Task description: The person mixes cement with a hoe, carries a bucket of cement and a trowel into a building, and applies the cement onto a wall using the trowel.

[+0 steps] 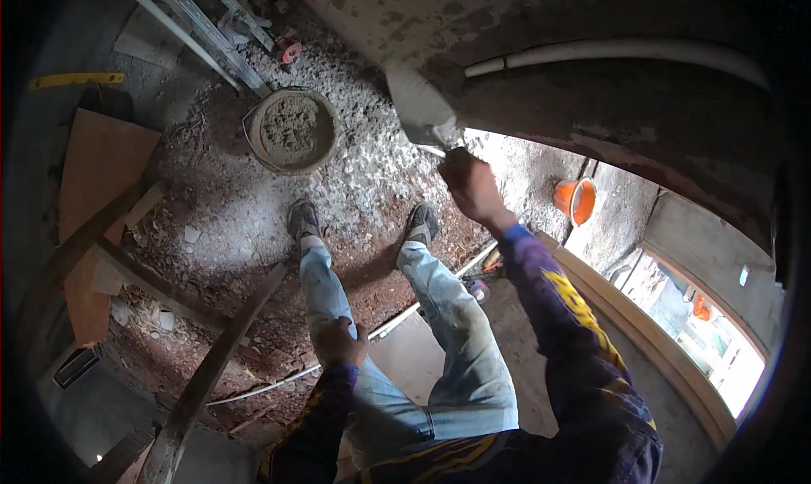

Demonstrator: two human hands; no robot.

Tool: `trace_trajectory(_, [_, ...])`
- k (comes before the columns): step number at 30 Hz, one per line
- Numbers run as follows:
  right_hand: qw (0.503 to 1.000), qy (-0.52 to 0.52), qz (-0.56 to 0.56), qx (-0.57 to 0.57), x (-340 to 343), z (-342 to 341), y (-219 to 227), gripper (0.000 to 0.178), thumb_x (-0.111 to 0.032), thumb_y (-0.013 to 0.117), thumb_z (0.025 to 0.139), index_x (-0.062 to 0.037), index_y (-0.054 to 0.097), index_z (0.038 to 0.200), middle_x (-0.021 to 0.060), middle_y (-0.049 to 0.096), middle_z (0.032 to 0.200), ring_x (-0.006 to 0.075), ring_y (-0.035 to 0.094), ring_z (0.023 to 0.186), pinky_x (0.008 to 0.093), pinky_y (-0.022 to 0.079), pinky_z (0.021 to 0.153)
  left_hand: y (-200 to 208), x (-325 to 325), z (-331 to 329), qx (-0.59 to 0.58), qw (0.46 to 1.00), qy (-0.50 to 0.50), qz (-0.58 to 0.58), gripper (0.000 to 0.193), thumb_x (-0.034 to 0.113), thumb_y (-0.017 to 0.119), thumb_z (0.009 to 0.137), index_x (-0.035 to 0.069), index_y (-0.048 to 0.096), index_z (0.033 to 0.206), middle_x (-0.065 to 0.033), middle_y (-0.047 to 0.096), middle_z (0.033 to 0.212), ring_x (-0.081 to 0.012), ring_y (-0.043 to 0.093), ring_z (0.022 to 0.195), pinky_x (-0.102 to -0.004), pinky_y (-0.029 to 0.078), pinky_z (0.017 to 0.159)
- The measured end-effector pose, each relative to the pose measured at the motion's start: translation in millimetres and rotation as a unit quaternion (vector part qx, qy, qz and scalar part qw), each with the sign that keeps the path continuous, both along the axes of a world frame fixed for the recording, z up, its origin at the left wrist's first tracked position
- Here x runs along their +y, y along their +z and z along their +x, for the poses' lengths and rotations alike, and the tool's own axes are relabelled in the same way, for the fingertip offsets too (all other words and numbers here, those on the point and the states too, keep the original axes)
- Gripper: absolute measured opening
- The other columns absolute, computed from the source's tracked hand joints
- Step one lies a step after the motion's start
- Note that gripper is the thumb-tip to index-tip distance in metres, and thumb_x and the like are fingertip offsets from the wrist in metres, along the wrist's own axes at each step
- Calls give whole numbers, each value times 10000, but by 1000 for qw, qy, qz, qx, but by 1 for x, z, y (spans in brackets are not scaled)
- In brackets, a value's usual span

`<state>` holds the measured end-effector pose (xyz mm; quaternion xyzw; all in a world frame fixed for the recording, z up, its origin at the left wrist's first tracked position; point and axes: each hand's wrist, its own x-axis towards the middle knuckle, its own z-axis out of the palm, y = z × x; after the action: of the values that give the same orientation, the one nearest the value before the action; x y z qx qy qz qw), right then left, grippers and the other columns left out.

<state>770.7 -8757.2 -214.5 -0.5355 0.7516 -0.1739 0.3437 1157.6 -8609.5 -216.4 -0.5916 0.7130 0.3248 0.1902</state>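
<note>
My right hand (pixel 473 184) is stretched forward, closed round the handle of a trowel (pixel 418 104). The trowel's broad pale blade lies against the lower edge of a dark, patchy wall surface (pixel 541 95), with some grey mortar near its handle end. My left hand (pixel 340 342) rests on my left leg near the knee, its fingers lying over the jeans and holding nothing. Ahead and to the left, a round bucket (pixel 293 131) with a wire handle stands on the ground, partly filled with grey mortar. Both my feet are on the rubble-strewn ground.
Wooden poles (pixel 211 374) and a brown board (pixel 101 171) lean at the left. Metal rails (pixel 207 32) and a white pipe lie at the far left. An orange bucket (pixel 576 200) is at the right, beside a window frame. A thin pipe (pixel 393 322) crosses the ground beneath my legs.
</note>
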Motion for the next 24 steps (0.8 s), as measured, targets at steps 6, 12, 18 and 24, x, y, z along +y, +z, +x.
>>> trace_trajectory(6, [979,-128,9,161,-3,-4,-143,288,-268,537,902,-13,560,1031,244,634,937,433,621,845,481,508,712,-11,5,19,10,999,-32,-2,280,332,677,774,71,639,867,-146,659,837,-348,626,796,-462,474,733])
trace_trajectory(12, [965,-190,-108,148,9,-6,-100,186,-192,594,885,-16,588,945,204,624,887,409,613,788,459,494,659,-5,0,21,20,1000,-1,18,275,320,665,788,71,631,902,-134,656,864,-343,615,825,-455,462,772])
trace_trajectory(18, [979,-148,-56,125,0,-8,-42,189,-200,584,900,-15,598,940,193,619,863,394,618,769,439,498,672,1,-16,23,13,1000,-5,22,275,321,656,789,73,633,908,-135,655,869,-346,614,834,-468,468,779])
trace_trajectory(24, [983,-137,-1,120,0,-9,30,179,-187,567,900,-11,597,899,175,634,873,384,626,753,439,505,677,0,-23,27,66,996,43,29,307,313,647,767,11,658,822,-192,639,786,-366,612,782,-476,471,776])
